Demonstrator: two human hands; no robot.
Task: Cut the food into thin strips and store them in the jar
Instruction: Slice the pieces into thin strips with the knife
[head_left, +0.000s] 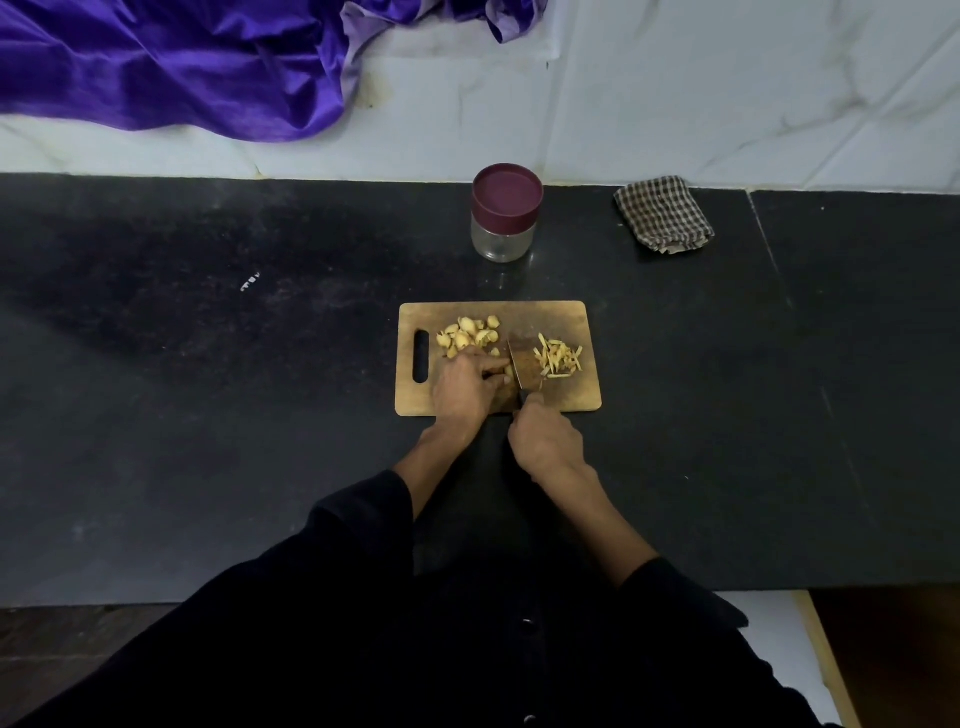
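Note:
A wooden cutting board (566, 317) lies on the black counter. A pile of pale yellow food pieces (467, 332) sits on its left half, and thin cut strips (560, 356) lie on its right half. My left hand (465, 387) presses a food piece (508, 372) down on the board's middle. My right hand (545, 441) grips the handle of a knife (522, 366) whose blade rests against that piece, right beside my left fingertips. A clear glass jar (503, 239) with a maroon lid stands behind the board, lid on.
A folded checked cloth (665, 215) lies at the back right of the counter (208, 389). Purple satin fabric (171, 62) drapes over the white tiled wall at the back left. The counter's front edge runs below my forearms.

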